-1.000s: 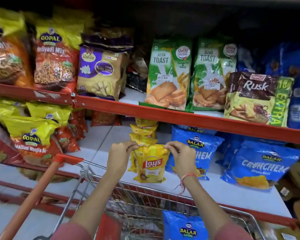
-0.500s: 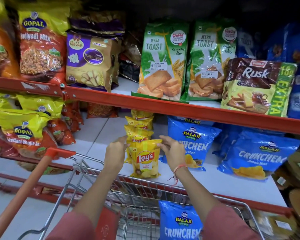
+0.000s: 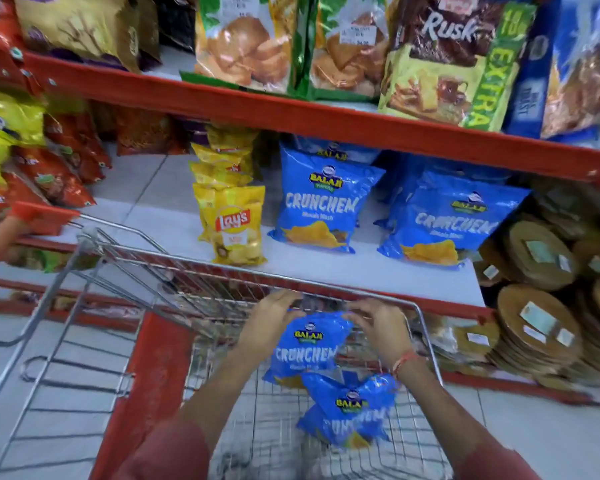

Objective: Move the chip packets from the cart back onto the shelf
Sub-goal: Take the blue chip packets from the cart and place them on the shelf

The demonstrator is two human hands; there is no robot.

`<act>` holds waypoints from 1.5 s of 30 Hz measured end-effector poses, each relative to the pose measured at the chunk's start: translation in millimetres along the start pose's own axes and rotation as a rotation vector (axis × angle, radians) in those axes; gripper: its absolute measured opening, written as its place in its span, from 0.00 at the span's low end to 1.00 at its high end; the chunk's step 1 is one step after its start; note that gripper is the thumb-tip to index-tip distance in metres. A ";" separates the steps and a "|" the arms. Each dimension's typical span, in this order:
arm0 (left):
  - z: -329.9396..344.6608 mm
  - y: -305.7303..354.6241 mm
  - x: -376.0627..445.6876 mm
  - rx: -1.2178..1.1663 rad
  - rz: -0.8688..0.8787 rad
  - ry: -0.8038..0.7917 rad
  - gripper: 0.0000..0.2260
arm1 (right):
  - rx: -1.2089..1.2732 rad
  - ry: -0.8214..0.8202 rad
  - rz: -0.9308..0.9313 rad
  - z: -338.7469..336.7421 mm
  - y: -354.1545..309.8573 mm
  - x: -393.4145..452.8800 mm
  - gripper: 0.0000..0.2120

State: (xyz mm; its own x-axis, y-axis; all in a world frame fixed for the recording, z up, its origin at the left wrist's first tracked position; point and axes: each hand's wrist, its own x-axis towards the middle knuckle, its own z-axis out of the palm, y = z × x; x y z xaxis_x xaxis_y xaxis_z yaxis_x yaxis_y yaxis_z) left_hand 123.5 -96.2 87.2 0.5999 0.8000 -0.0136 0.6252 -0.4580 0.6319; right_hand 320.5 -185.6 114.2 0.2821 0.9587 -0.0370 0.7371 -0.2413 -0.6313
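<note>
Blue chip packet [image 3: 307, 348] held at top corners inside cart [image 3: 222, 271]: left hand [image 3: 274, 318] and right hand [image 3: 378, 327] both closed on it. Second blue packet [image 3: 352, 408] seen just below, maybe touching. Yellow packets [image 3: 232, 223] stood on shelf [image 3: 343, 271].

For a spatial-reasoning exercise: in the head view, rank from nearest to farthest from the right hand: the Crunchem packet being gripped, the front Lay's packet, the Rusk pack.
Measured from the right hand:
1. Gripped Crunchem packet, touching it, inside the cart.
2. Front Lay's packet, up-left on the lower shelf.
3. Rusk pack, on the upper shelf.
</note>
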 end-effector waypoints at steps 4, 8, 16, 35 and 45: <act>62.9 14.7 -3.9 0.148 -0.080 -0.433 0.22 | -0.536 -0.478 0.172 3.3 58.9 -25.5 0.15; 104.3 12.4 -27.3 0.303 -0.137 -0.635 0.19 | -0.571 -0.620 0.304 1.5 92.9 -49.5 0.22; 117.8 0.7 -58.1 0.427 -0.217 -0.538 0.18 | -0.324 -0.434 0.238 -8.5 110.6 -62.6 0.08; -88.1 69.6 5.9 -0.126 0.056 0.507 0.03 | -0.052 0.363 -0.187 -143.0 -0.2 -7.9 0.02; -137.4 88.2 69.1 -0.114 0.127 0.648 0.04 | -0.092 0.571 -0.284 -180.9 -37.6 64.8 0.04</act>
State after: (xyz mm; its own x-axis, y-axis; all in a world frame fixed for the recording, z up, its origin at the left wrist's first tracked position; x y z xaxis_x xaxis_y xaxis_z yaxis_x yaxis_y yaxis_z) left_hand 151.5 -28.0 248.4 0.2217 0.8298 0.5121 0.4913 -0.5487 0.6765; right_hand 422.3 -141.7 275.7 0.3321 0.7620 0.5560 0.8735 -0.0260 -0.4861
